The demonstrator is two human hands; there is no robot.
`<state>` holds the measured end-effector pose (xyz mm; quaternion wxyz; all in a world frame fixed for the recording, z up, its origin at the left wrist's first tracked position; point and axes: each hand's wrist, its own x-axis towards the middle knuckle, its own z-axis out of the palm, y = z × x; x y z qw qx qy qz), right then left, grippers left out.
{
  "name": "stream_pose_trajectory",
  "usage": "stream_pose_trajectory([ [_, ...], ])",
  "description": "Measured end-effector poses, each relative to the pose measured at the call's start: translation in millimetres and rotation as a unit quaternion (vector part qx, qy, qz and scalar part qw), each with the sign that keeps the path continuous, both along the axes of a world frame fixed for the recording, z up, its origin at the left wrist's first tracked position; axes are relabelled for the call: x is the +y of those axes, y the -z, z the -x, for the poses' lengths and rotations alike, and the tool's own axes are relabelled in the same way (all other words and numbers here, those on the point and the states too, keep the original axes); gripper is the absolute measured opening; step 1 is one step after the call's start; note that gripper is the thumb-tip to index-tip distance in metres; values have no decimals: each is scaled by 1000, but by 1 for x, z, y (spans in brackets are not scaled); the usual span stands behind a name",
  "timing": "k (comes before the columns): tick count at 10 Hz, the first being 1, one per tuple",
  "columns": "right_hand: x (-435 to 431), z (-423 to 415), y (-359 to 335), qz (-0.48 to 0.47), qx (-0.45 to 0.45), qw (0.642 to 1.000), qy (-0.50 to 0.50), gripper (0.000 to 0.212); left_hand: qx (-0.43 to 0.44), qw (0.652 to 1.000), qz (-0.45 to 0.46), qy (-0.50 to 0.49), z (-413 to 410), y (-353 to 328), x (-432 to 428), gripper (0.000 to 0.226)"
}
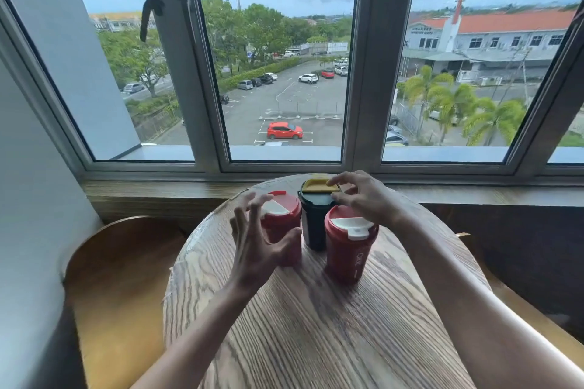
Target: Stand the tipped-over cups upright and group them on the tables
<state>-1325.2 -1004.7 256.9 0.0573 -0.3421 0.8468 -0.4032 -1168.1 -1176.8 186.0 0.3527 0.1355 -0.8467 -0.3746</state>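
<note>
Presently, three lidded cups stand upright in a tight cluster at the far part of a round wooden table (pixel 316 335). Left red cup (pixel 284 221): red body, red-and-white lid, partly hidden behind the left hand. Dark cup (pixel 314 224): black body, yellow flip lid, set at the back between the two red ones and just beside both. Right red cup (pixel 349 249): red body with pale lettering down its side, white flip tab on the lid, nearest the viewer.

Left hand (pixel 259 246): fingers spread wide, thumb close by the lower side of the left red cup; its grip is loose and holds nothing, and whether the thumb touches the cup cannot be told. Right hand (pixel 363 196): hovers over the dark cup and the right red cup, fingers curled and parted, fingertips by the yellow lid; grip empty.

Surroundings: curved wooden chair (pixel 117 278) at the table's left; wooden sill (pixel 158 193) beyond; a wide window (pixel 284 73) overlooks a car park.
</note>
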Motion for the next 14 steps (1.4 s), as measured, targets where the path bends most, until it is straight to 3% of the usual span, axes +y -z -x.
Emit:
stream_pose_trajectory([
  [1,7,-8,5,0,-16,1000,-20,23,11,983,-163,89,-3,15,-3,105],
  [2,9,-14,10,17,-24,999,-20,19,3,953,-264,150,0,24,-9,106],
  [3,8,-15,12,35,-24,999,-4,19,-1,952,-280,122,2,23,-7,89],
  [4,8,-16,11,36,-24,999,1,19,5,958,-275,82,-1,27,-1,78],
  [7,8,-17,11,41,-38,998,4,19,20,985,-167,24,-14,33,32,90],
  [12,9,-20,11,56,-43,998,7,17,26,989,-144,19,-11,47,39,93],
  [13,9,-21,13,106,-59,993,15,21,30,986,-157,42,-18,47,38,80],
  [14,19,-26,16,248,-123,956,95,30,80,974,-207,48,-21,43,30,52],
])
